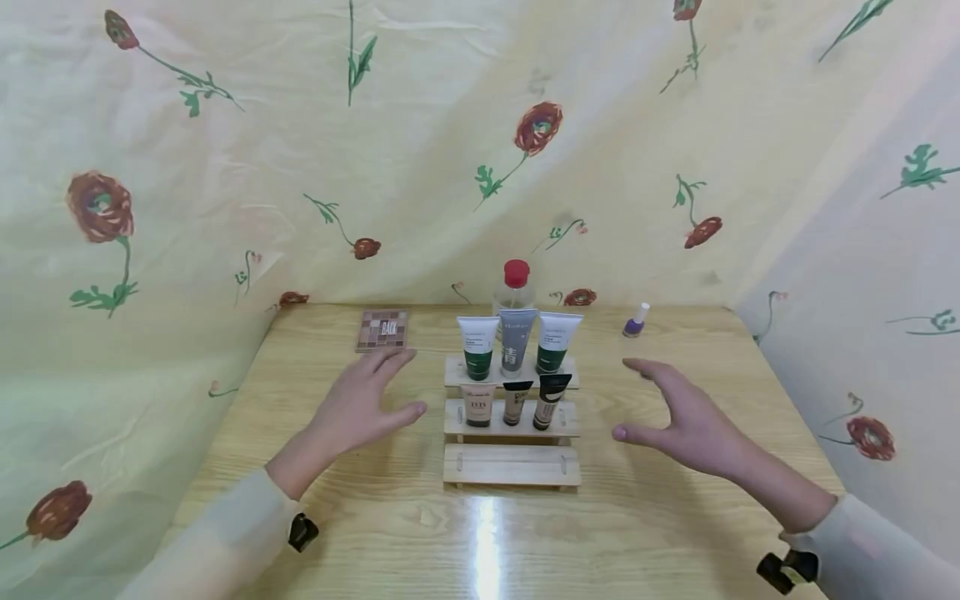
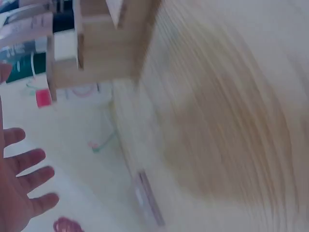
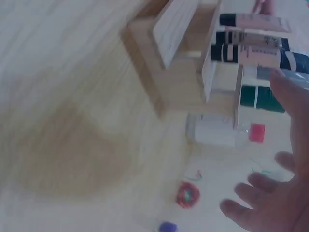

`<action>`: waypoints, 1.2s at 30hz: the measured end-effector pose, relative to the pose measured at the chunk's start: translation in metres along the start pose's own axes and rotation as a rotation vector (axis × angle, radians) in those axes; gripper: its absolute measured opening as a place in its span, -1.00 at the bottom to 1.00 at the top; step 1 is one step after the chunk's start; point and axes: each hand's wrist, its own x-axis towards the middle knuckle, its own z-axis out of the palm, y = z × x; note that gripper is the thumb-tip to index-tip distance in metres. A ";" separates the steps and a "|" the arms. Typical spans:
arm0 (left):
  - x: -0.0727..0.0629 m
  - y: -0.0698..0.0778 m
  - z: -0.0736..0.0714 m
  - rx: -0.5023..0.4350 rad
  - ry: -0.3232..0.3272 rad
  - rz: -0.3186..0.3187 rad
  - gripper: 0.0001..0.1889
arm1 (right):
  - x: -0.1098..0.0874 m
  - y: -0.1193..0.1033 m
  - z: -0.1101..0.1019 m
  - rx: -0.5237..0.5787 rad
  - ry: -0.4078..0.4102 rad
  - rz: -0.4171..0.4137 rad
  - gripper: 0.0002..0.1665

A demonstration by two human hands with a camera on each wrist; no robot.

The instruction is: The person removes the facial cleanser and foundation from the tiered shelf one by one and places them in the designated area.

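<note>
Both hands hover over the table on either side of a stepped wooden rack [image 1: 512, 467]. My left hand [image 1: 352, 412] has its fingers extended and thumb spread toward the rack, holding nothing. Likewise, my right hand [image 1: 693, 421] holds nothing, its thumb and fingers parted. On the top step stand two white-and-green tubes [image 1: 478, 342] with a grey-blue tube [image 1: 516, 342] between them. The middle step carries a pink BB tube [image 1: 477, 406], a small black-topped tube [image 1: 514, 404] and a larger black-topped tube [image 1: 550, 402]. The right wrist view shows these tubes [image 3: 256, 55] beyond the thumb.
Behind the rack is a clear bottle [image 3: 215, 129] with a red cap [image 1: 517, 273]. An eyeshadow palette [image 1: 382, 331] lies at the back left. A purple nail polish bottle [image 1: 635, 321] with a white cap stands back right. Flowered cloth [image 1: 420, 167] hangs around the wooden table [image 1: 375, 533].
</note>
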 end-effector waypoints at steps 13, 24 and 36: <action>0.016 0.033 0.020 -0.678 -0.024 0.003 -0.46 | 0.005 0.018 0.056 0.463 -0.107 0.218 -0.32; 0.020 0.051 0.025 -0.821 -0.060 0.012 -0.47 | 0.000 0.024 0.084 0.627 -0.178 0.281 -0.36; 0.022 0.054 0.034 -0.818 -0.087 -0.041 -0.56 | -0.002 0.022 0.101 0.647 -0.221 0.309 -0.36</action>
